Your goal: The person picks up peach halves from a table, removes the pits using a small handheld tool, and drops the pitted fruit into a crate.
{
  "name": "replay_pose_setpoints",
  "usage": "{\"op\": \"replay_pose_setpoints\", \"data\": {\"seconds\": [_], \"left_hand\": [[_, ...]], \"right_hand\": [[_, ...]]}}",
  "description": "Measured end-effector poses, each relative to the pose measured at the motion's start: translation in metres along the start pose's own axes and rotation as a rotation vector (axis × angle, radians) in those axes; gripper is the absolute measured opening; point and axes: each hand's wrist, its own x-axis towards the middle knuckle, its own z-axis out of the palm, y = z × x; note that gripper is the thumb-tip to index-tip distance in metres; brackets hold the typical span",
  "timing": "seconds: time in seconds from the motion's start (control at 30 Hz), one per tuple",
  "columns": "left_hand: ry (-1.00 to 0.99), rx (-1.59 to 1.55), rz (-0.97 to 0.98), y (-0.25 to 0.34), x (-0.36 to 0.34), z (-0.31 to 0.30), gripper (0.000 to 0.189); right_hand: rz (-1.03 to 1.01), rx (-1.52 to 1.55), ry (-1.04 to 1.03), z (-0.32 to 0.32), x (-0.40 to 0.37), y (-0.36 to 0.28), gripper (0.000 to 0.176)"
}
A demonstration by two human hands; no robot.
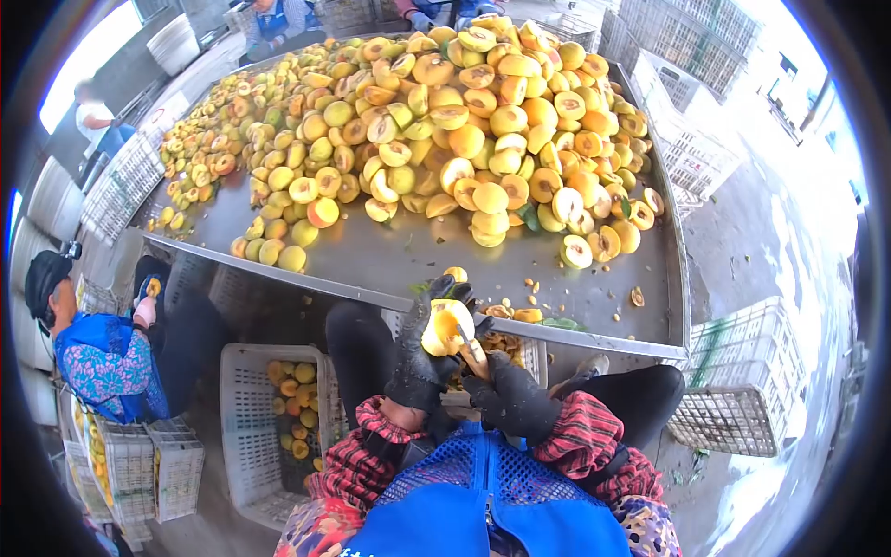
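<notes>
My left hand (419,357), in a dark glove, holds a yellow peach half (446,327) with its cut face turned up and to the right. In my right hand (516,395), also dark-gloved, is a small tool with a wooden handle (476,358); its tip meets the cut side of the peach. Both hands are over my lap, just in front of the edge of a metal table (371,252). A large heap of halved peaches (464,139) covers much of the tabletop. Loose pits and scraps lie near the front edge.
A white crate (243,408) with peaches stands at my left. Another crate (733,408) is at the right. A co-worker (107,353) in a blue vest sits at the far left, holding a piece of fruit. More people sit behind the table, among stacked crates (687,37).
</notes>
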Motion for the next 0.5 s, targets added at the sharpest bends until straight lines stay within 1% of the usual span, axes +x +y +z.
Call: {"op": "replay_pose_setpoints", "data": {"seconds": [0.03,0.13,0.23,0.33,0.4,0.47,0.5], "left_hand": [[-0.027,0.076,0.046,-0.001,-0.001,-0.001,0.046],[-0.033,-0.084,0.000,0.005,-0.007,0.011,0.043],[-0.153,0.551,0.258,0.005,-0.016,0.015,0.045],[-0.115,0.072,0.131,0.002,-0.009,0.005,0.043],[-0.154,0.232,0.194,0.003,-0.014,0.009,0.042],[-0.157,0.253,0.219,0.002,-0.015,0.011,0.043],[-0.140,0.195,0.213,-0.001,-0.015,0.009,0.043]], "right_hand": [[-0.031,-0.077,0.026,0.002,0.001,0.002,0.028],[-0.158,-0.139,0.098,0.006,0.002,0.008,0.024],[-0.152,-0.111,0.126,0.010,0.004,0.009,0.023],[-0.164,-0.164,0.133,0.012,0.004,0.011,0.022],[-0.208,-0.223,0.143,0.020,0.008,0.024,0.021],[-0.276,-0.278,0.156,0.032,0.015,0.046,0.022],[-0.323,-0.305,0.163,0.037,0.018,0.052,0.023]]}}
